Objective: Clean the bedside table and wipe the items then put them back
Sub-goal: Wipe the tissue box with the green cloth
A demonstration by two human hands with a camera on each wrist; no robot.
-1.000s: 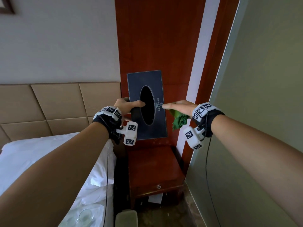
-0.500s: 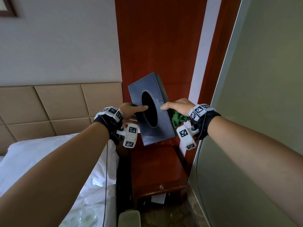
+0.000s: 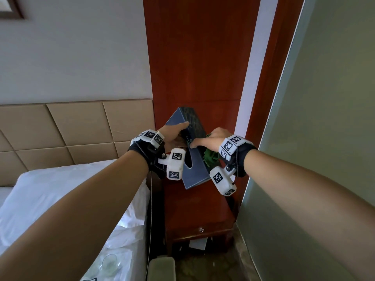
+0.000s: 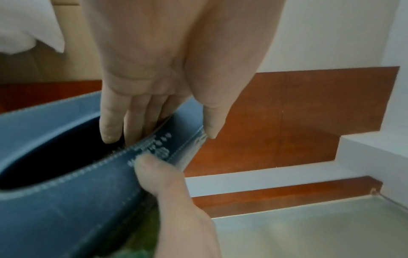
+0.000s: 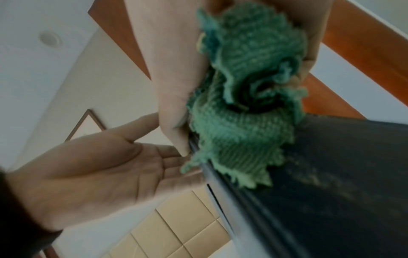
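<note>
A dark blue tissue box (image 3: pixel 195 175) with an oval opening is held tilted in the air above the red-brown bedside table (image 3: pixel 198 207). My left hand (image 3: pixel 174 131) grips its upper part. In the left wrist view the fingers (image 4: pixel 110 129) reach into the opening of the box (image 4: pixel 66 200) and the thumb sits on its outer edge. My right hand (image 3: pixel 209 139) holds a green cloth (image 3: pixel 211 158) against the box's right side. The cloth (image 5: pixel 238 122) lies bunched under the palm on the dark side panel (image 5: pixel 331 174), with the right thumb (image 4: pixel 159 174) on the top face.
A bed with white bedding (image 3: pixel 60 199) and a tan padded headboard (image 3: pixel 71 128) stands at the left, with a drinking glass (image 3: pixel 109 262) lying on it. A grey-green wall (image 3: pixel 314 159) closes the right side. A wood panel (image 3: pixel 198 57) rises behind the table, which has a drawer knob (image 3: pixel 200 229).
The box has turned from facing me with its opening to tilted nearly edge-on, and it sits lower. The right hand with the cloth has moved onto the box's side.
</note>
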